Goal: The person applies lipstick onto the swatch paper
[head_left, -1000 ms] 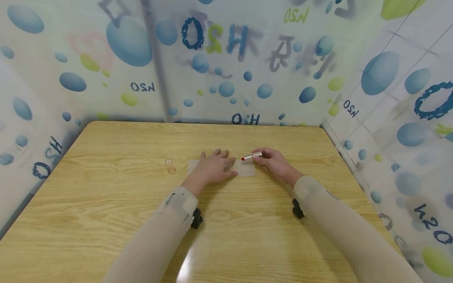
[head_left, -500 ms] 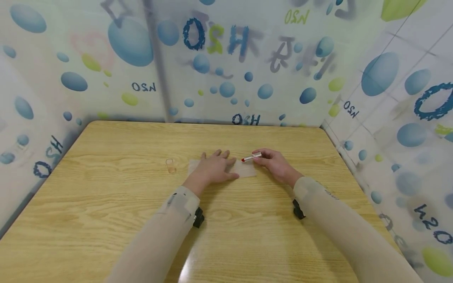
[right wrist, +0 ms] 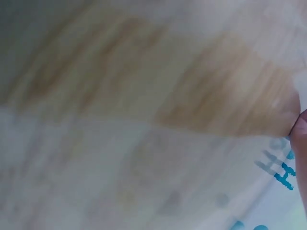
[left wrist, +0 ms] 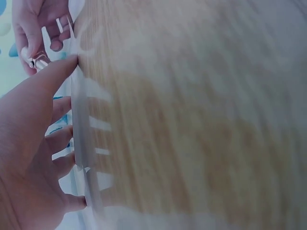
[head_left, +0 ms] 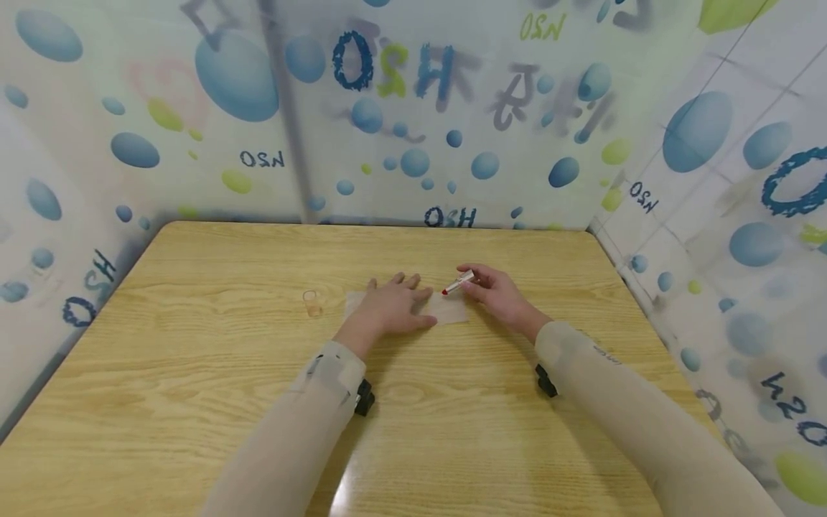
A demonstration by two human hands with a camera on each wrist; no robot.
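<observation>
My left hand (head_left: pixel 390 307) lies with fingers spread on a thin whitish sheet of paper (head_left: pixel 451 310), covering its middle and left part. In the left wrist view those fingertips rest along the sheet, which shows nearly edge-on. My right hand (head_left: pixel 500 294) pinches a lipstick (head_left: pixel 461 281) by its silvery tube between thumb and fingers. Its red tip points down and left, close over the sheet's upper right part. The left wrist view also catches the lipstick (left wrist: pixel 41 61) beyond my left thumb. Only a bit of a fingertip (right wrist: pixel 301 132) shows in the right wrist view.
A small see-through item with a rounded outline (head_left: pixel 312 303) lies left of the sheet. The wooden table (head_left: pixel 213 373) runs back to a wall (head_left: pixel 362 151) printed with bubbles and letters. Another such wall (head_left: pixel 704 215) borders the table's right side.
The lipstick has tilted steeper, its tube end rising while the red tip stays over almost the same spot. My right fingers have lifted slightly. The left hand keeps its place on the paper.
</observation>
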